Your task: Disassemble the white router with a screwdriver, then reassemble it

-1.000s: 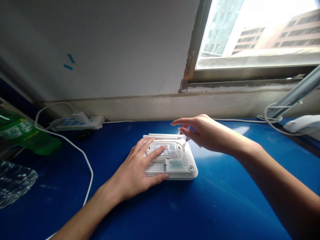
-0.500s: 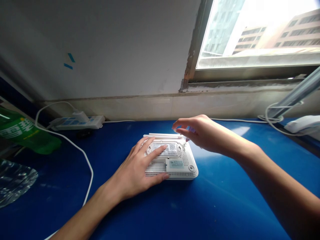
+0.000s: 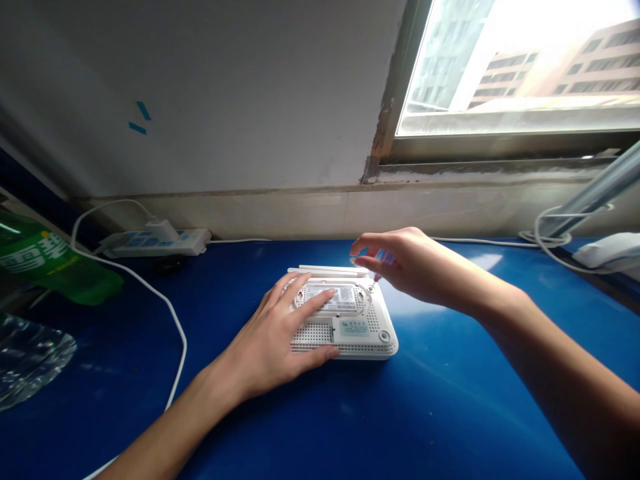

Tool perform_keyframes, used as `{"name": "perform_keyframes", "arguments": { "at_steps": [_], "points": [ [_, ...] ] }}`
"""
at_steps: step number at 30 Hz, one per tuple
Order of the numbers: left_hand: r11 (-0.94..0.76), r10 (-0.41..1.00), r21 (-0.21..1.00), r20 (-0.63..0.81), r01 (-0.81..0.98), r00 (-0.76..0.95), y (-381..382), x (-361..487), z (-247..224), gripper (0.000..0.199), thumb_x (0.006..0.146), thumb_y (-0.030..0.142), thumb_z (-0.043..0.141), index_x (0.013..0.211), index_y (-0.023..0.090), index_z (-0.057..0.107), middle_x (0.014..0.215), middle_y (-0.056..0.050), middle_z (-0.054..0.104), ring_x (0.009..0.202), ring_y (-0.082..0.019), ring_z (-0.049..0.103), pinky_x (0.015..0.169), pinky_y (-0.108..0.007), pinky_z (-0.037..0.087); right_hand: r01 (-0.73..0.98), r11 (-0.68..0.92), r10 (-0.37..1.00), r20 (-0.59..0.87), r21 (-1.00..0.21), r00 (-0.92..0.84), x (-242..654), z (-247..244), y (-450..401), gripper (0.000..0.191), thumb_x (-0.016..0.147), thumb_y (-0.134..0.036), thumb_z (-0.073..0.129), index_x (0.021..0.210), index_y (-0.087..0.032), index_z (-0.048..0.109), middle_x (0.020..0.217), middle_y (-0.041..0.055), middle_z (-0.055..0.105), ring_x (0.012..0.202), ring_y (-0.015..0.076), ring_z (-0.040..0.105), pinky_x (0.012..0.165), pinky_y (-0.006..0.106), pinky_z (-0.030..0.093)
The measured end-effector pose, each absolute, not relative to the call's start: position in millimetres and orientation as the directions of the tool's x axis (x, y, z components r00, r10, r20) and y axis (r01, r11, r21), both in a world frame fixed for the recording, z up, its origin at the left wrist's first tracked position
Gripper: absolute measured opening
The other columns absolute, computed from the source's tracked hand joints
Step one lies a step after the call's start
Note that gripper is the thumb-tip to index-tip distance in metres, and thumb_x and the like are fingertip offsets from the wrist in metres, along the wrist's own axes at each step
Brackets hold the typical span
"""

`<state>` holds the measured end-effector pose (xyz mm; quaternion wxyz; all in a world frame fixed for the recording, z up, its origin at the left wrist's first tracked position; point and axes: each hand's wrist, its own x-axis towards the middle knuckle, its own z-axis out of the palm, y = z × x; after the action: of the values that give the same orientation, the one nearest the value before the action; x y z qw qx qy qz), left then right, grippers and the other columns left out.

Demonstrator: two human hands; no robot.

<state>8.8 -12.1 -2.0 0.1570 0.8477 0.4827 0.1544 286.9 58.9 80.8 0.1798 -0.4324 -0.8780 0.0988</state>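
Observation:
A white router (image 3: 357,340) lies with its vented, labelled underside up on the blue table. Its antennas (image 3: 330,271) are folded along the far edge. Spread over the left part of the router, my left hand (image 3: 285,327) rests with its fingers apart and the thumb at the near edge. Above the far right corner, my right hand (image 3: 410,263) is closed around a small screwdriver (image 3: 383,257) with a translucent bluish-purple handle, mostly hidden by my fingers. The screwdriver's tip points down at the round recess in that corner; whether it sits in a screw cannot be made out.
A power strip (image 3: 193,242) with a white plug stands by the wall, a small black object (image 3: 169,265) before it. A white cable (image 3: 175,320) curves across the left side. A green bottle (image 3: 65,267) and clear plastic (image 3: 35,360) lie at left; a metal pole (image 3: 590,190) rises at right.
My right hand has shifted very slightly to the right, with the screwdriver still over the same corner. My left hand and the router have stayed in place.

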Motion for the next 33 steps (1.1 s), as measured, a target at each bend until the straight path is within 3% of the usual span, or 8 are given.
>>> {"name": "perform_keyframes", "arguments": {
  "at_steps": [7, 10, 14, 17, 21, 24, 28, 33],
  "points": [
    [-0.486, 0.866, 0.405, 0.103, 0.774, 0.49, -11.9, 8.6, -2.7, 0.081, 0.095, 0.072, 0.07, 0.167, 0.046, 0.043, 0.18, -0.009, 0.028, 0.167, -0.044, 0.019, 0.13, -0.071, 0.031, 0.619, 0.703, 0.71, 0.283, -0.351, -0.646, 292.3, 79.9, 55.6, 0.07, 0.09, -0.005, 0.06, 0.154, -0.033, 0.056, 0.137, 0.0076, 0.074, 0.112, 0.0225, 0.075, 0.082, 0.03, 0.059],
    [-0.502, 0.859, 0.405, 0.134, 0.764, 0.493, -12.0, 8.0, -4.6, 0.081, 0.095, 0.071, 0.071, 0.166, 0.046, 0.043, 0.18, -0.008, 0.03, 0.166, -0.044, 0.021, 0.129, -0.071, 0.032, 0.66, 0.68, 0.733, 0.267, -0.319, -0.626, 288.1, 84.1, 52.9, 0.051, 0.095, -0.016, 0.065, 0.145, -0.027, 0.067, 0.132, 0.0089, 0.078, 0.103, 0.0235, 0.078, 0.077, 0.03, 0.059],
    [-0.499, 0.861, 0.408, 0.131, 0.765, 0.492, -12.1, 7.7, -5.0, 0.082, 0.093, 0.071, 0.073, 0.166, 0.046, 0.044, 0.179, -0.007, 0.031, 0.166, -0.045, 0.022, 0.129, -0.071, 0.033, 0.731, 0.606, 0.796, 0.237, -0.314, -0.557, 286.1, 83.9, 57.8, 0.026, 0.105, -0.035, 0.062, 0.11, -0.023, 0.084, 0.095, 0.0064, 0.086, 0.075, 0.022, 0.08, 0.065, 0.03, 0.056],
    [-0.496, 0.862, 0.408, 0.128, 0.766, 0.49, -11.9, 7.7, -4.2, 0.081, 0.094, 0.071, 0.072, 0.166, 0.047, 0.044, 0.18, -0.007, 0.031, 0.166, -0.045, 0.022, 0.129, -0.071, 0.033, 0.687, 0.635, 0.772, 0.257, -0.353, -0.582, 289.3, 80.4, 61.0, 0.033, 0.103, -0.02, 0.059, 0.128, -0.023, 0.08, 0.102, 0.0063, 0.086, 0.082, 0.021, 0.081, 0.071, 0.029, 0.058],
    [-0.498, 0.86, 0.401, 0.113, 0.769, 0.498, -11.2, 7.4, -3.9, 0.081, 0.095, 0.072, 0.069, 0.167, 0.046, 0.043, 0.18, -0.008, 0.029, 0.167, -0.045, 0.02, 0.129, -0.072, 0.031, 0.618, 0.708, 0.705, 0.305, -0.342, -0.64, 291.2, 80.2, 57.0, 0.072, 0.09, -0.004, 0.058, 0.156, -0.031, 0.058, 0.132, 0.0073, 0.077, 0.113, 0.0219, 0.076, 0.084, 0.029, 0.059],
    [-0.495, 0.861, 0.399, 0.107, 0.772, 0.497, -11.1, 7.0, -4.5, 0.08, 0.096, 0.073, 0.068, 0.167, 0.046, 0.043, 0.18, -0.009, 0.028, 0.166, -0.045, 0.019, 0.129, -0.072, 0.032, 0.658, 0.685, 0.729, 0.291, -0.312, -0.62, 288.4, 83.4, 53.7, 0.06, 0.093, -0.011, 0.063, 0.15, -0.029, 0.064, 0.134, 0.009, 0.076, 0.106, 0.0225, 0.076, 0.083, 0.031, 0.059],
    [-0.487, 0.866, 0.404, 0.105, 0.774, 0.49, -11.5, 6.7, -4.4, 0.08, 0.096, 0.073, 0.068, 0.167, 0.047, 0.042, 0.18, -0.008, 0.028, 0.167, -0.045, 0.019, 0.129, -0.072, 0.033, 0.714, 0.623, 0.782, 0.245, -0.32, -0.573, 286.7, 82.7, 57.7, 0.027, 0.106, -0.031, 0.062, 0.128, -0.025, 0.077, 0.106, 0.0069, 0.084, 0.081, 0.0214, 0.078, 0.07, 0.031, 0.055],
    [-0.49, 0.862, 0.395, 0.09, 0.777, 0.498, -11.5, 7.4, -2.6, 0.081, 0.096, 0.073, 0.067, 0.168, 0.047, 0.04, 0.181, -0.008, 0.026, 0.168, -0.044, 0.016, 0.13, -0.071, 0.03, 0.609, 0.707, 0.705, 0.287, -0.36, -0.649, 290.4, 78.2, 58.9, 0.06, 0.098, -0.01, 0.059, 0.154, -0.031, 0.059, 0.122, 0.0053, 0.08, 0.089, 0.0183, 0.077, 0.074, 0.028, 0.056]
  ]
}}
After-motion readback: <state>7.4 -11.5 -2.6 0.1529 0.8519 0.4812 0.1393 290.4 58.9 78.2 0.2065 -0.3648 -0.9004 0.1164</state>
